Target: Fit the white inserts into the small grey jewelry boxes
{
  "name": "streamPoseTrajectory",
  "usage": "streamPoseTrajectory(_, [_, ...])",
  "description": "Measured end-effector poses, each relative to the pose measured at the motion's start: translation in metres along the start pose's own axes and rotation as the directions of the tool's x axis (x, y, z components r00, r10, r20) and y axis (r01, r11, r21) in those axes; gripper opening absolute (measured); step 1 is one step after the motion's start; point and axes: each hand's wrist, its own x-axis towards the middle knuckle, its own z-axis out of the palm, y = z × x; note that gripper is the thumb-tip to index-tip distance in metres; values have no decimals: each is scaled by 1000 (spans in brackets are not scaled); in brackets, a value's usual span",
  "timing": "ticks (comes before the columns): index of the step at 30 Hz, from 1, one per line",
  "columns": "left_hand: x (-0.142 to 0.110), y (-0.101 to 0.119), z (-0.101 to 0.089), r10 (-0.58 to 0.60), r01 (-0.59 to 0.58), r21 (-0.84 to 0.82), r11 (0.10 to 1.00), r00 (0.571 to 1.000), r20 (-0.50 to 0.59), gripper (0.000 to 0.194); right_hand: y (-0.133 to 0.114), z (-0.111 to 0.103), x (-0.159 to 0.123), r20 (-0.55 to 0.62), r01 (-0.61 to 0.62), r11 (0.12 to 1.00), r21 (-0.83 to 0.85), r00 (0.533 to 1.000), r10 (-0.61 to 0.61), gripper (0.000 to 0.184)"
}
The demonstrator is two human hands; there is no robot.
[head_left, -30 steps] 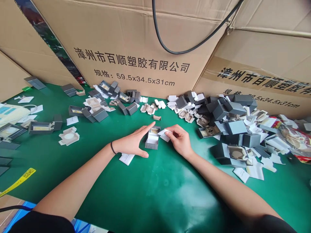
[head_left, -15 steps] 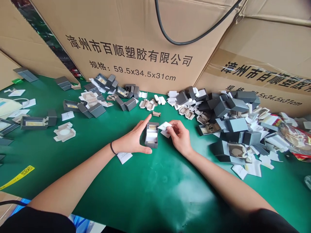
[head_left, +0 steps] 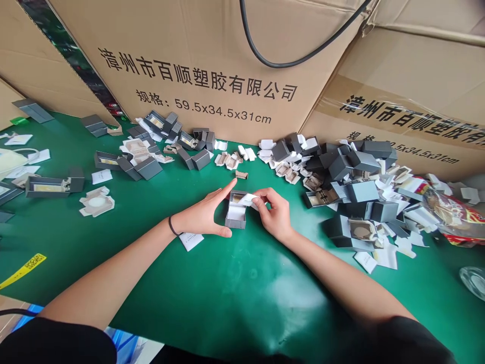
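Note:
In the middle of the green table a small dark grey box (head_left: 237, 223) stands with its top open and white lining inside. My left hand (head_left: 202, 212) is spread beside its left side, thumb and index finger apart, holding nothing. Between thumb and fingers my right hand (head_left: 276, 212) pinches a folded white card (head_left: 249, 200), whose end lies over the box's far part. Another printed white card (head_left: 191, 241) rests on the table by my left wrist. Beyond the box sits a small brown cardboard piece (head_left: 241, 175).
A heap of grey boxes (head_left: 361, 191) and white paper inserts spreads at the right, near a red plastic packet (head_left: 450, 212). More grey boxes (head_left: 146, 167) lie at the left. Large cartons (head_left: 197, 50) wall the back. A clear glass object (head_left: 473, 280) stands at the right edge.
My right hand has brought the white card leftward, from beside the box to over it. My left hand remains spread beside the box. The camera view has shifted slightly.

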Motion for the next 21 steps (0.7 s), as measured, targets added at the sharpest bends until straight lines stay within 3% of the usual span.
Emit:
streamPoseTrajectory(5, [-1, 0, 0, 33, -33, -12, 999, 999, -13, 109, -7, 5, 1, -6, 142, 989, -30, 990, -143, 18])
streamPoseTrajectory(11, [0, 2, 4, -62, 62, -31, 998, 998, -15, 112, -9, 10, 3, -68, 213, 975, -63, 974, -217, 16])
streamPoseTrajectory(15, [0, 1, 7, -71, 70, -45, 997, 997, -22, 115, -1, 13, 2, -44, 314, 939, -137, 946, -322, 13])
streamPoseTrajectory(21, [0, 2, 7, -93, 92, -47, 995, 995, -20, 115, 6, 15, 2, 15, 355, 914, -195, 933, -359, 15])
